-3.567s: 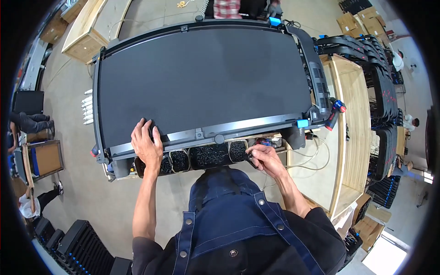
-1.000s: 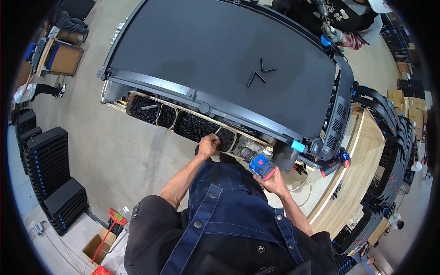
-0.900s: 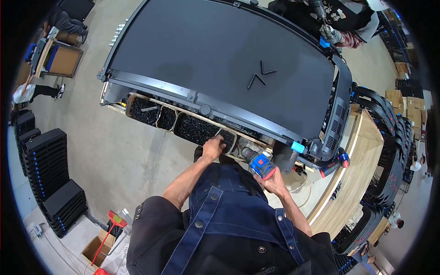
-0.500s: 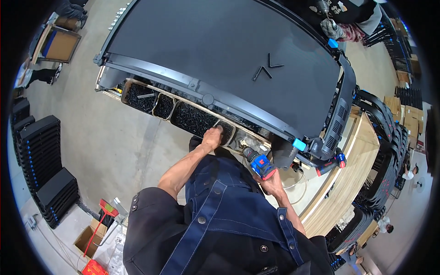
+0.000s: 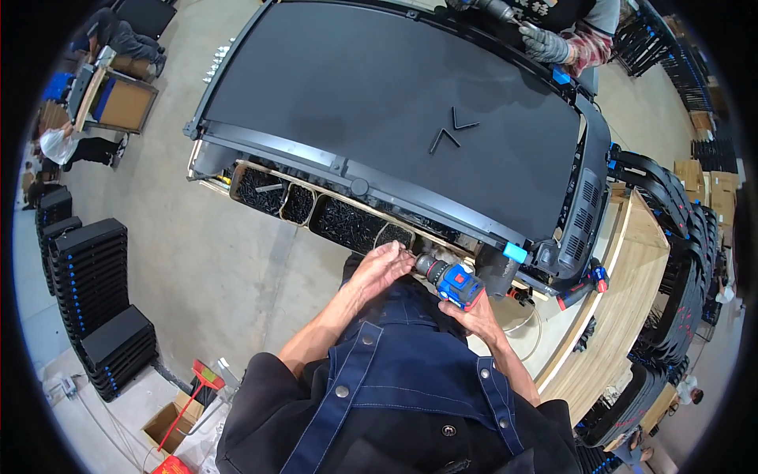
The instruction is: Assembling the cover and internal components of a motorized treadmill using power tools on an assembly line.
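My right hand (image 5: 471, 314) is wrapped round the grip of a blue and red cordless drill (image 5: 458, 284), whose chuck points left. At the drill's tip, the fingers of my left hand (image 5: 380, 267) are pinched together; what they hold is too small to make out. Just beyond that hand sits a small bin of dark fasteners (image 5: 395, 235). A larger bin of black screws (image 5: 343, 223) adjoins it on the left. Behind the bins lies a treadmill-like machine with a wide black deck (image 5: 371, 103) and a grey side rail (image 5: 276, 156).
Two black L-shaped keys (image 5: 445, 141) rest on the deck. Across it, a co-worker's gloved hand (image 5: 546, 45) is beside another drill (image 5: 493, 9). A second red and blue power tool (image 5: 583, 286) lies right, near a wooden bench (image 5: 620, 308). Stacked black parts (image 5: 91, 268) stand left.
My left hand has come out of the small bin and moved right and nearer to me, up to the drill's tip. The drill stays in my right hand. The co-worker's gloved hand has shifted left.
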Tool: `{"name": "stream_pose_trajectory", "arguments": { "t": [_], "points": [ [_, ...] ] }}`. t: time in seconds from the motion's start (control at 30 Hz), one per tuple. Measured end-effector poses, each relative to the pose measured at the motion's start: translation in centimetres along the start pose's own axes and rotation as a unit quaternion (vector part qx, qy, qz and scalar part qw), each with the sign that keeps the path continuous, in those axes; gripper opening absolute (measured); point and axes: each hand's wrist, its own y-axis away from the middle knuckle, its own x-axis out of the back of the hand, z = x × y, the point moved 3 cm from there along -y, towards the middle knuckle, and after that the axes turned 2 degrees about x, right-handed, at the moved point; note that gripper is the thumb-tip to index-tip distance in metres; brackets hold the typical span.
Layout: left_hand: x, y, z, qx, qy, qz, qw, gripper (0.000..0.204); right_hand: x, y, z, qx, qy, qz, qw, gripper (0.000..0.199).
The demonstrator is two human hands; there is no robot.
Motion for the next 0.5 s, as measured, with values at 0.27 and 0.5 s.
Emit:
{"name": "stream_pose_trajectory", "arguments": {
  "t": [0.27,0.5],
  "points": [
    [-3.9,2.0,0.7,-0.003,0.021,0.010,1.000,0.024,1.6,0.3,-1.8,0.046,0.037,-0.044,0.997,0.031],
    [-7.3,3.2,1.6,-0.118,-0.121,0.040,0.985,0.030,2.3,1.9,-3.8,0.022,0.087,-0.032,0.995,0.042]
  ]
}}
